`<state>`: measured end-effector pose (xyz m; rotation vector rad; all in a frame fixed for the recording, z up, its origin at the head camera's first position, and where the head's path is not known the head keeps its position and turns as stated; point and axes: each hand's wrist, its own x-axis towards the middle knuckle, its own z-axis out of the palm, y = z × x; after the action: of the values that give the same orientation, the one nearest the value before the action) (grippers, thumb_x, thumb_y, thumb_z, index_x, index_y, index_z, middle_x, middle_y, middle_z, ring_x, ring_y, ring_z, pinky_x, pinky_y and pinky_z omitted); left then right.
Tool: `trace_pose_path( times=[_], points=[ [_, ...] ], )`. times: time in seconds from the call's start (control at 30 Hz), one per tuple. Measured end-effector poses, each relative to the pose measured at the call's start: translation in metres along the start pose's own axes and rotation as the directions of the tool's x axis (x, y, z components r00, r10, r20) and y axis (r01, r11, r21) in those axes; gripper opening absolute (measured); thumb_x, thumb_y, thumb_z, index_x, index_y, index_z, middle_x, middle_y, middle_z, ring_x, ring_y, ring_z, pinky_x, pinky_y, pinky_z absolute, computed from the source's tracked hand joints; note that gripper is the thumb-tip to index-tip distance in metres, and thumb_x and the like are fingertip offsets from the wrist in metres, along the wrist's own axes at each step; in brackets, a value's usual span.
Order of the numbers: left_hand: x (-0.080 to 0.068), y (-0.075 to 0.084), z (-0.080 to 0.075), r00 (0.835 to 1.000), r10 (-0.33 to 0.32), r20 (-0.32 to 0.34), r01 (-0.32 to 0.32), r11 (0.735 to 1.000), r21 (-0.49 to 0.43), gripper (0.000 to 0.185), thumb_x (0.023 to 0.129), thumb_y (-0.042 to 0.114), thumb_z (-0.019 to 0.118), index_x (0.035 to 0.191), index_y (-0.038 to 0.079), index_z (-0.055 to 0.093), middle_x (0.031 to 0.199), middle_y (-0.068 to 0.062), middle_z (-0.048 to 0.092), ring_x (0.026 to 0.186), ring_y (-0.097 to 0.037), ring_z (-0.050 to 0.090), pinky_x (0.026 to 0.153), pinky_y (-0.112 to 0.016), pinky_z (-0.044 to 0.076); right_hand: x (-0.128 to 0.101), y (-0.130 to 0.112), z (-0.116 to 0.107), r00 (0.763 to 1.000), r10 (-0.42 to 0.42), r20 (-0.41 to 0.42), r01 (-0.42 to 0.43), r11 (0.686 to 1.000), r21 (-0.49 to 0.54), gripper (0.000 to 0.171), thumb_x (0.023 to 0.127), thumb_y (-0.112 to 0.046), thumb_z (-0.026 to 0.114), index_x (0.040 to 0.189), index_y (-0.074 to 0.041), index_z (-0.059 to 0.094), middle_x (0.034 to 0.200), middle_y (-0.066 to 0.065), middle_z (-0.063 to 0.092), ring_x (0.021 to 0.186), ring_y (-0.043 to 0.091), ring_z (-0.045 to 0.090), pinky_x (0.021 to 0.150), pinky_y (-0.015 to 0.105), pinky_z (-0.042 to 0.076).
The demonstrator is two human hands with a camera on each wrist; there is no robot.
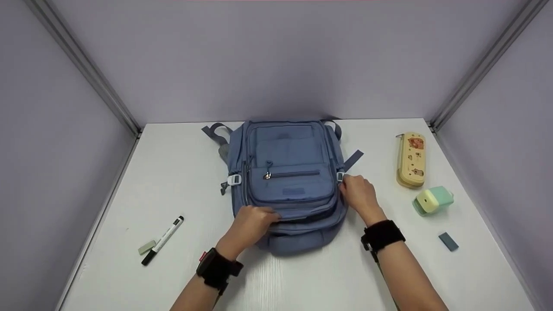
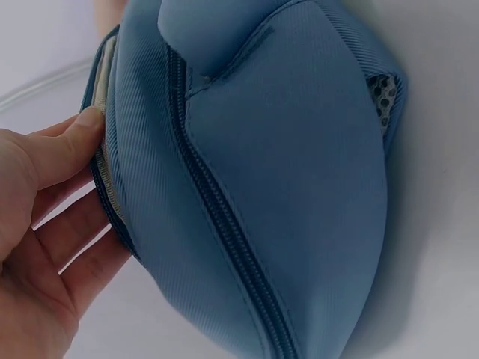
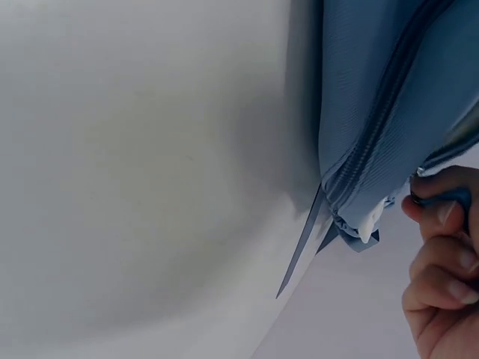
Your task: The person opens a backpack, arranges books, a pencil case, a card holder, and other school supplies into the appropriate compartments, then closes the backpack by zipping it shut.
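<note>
A blue backpack [image 1: 287, 181] lies flat on the white table [image 1: 181, 172], front pocket facing up. My left hand [image 1: 255, 222] rests on its near end. In the left wrist view, the thumb and fingers of that hand [image 2: 97, 161] hold the edge of the bag [image 2: 284, 164] beside a partly open zipper. My right hand [image 1: 356, 192] is at the bag's right side by a white buckle. In the right wrist view this hand [image 3: 438, 206] pinches a blue zipper pull [image 3: 443, 197] between thumb and forefinger, with the other fingers curled.
A black-and-white marker [image 1: 163, 240] and a pale green eraser [image 1: 147, 247] lie at the near left. On the right are a yellow pencil case [image 1: 411, 160], a green sharpener [image 1: 433, 201] and a small dark blue block [image 1: 448, 241]. Lilac walls enclose the table.
</note>
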<state>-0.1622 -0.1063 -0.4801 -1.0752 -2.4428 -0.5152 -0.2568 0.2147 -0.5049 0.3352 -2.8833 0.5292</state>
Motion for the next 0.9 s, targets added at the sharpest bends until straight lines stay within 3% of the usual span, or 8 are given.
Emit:
trace_pose_path(
  times=[0.27,0.67,0.9],
  points=[
    [0.002,0.002,-0.005,1.000,-0.024,0.007,0.024,0.999,-0.021,0.024,0.083,-0.004,0.070,0.088,0.018,0.078,0.083,0.007,0.071,0.069,-0.011,0.068,0.052,-0.030,0.052,0.023,0.004,0.005,0.998,-0.007,-0.065,0.005,0.999,-0.044,0.020,0.091,-0.007,0.063,0.074,0.002,0.059,0.069,0.023,0.064,0.060,0.042,0.063,0.051,0.054,0.047],
    [0.004,0.002,-0.013,1.000,-0.007,-0.030,0.007,1.000,-0.005,0.019,0.083,-0.001,0.071,0.087,0.017,0.078,0.082,0.007,0.071,0.068,-0.011,0.068,0.050,-0.030,0.051,0.055,0.001,0.011,0.997,0.035,-0.067,-0.039,0.998,-0.050,0.020,0.092,-0.006,0.061,0.075,0.004,0.062,0.078,0.026,0.067,0.065,0.044,0.064,0.055,0.054,0.049],
    [0.005,0.002,-0.012,0.999,0.004,-0.050,-0.004,1.000,-0.006,0.015,0.083,0.003,0.073,0.086,0.017,0.078,0.083,0.008,0.071,0.068,-0.010,0.069,0.050,-0.029,0.051,0.067,0.003,0.016,0.991,0.037,-0.132,-0.050,0.994,-0.096,0.020,0.089,-0.004,0.062,0.072,0.006,0.064,0.072,0.025,0.065,0.064,0.044,0.062,0.058,0.054,0.049]
  ],
)
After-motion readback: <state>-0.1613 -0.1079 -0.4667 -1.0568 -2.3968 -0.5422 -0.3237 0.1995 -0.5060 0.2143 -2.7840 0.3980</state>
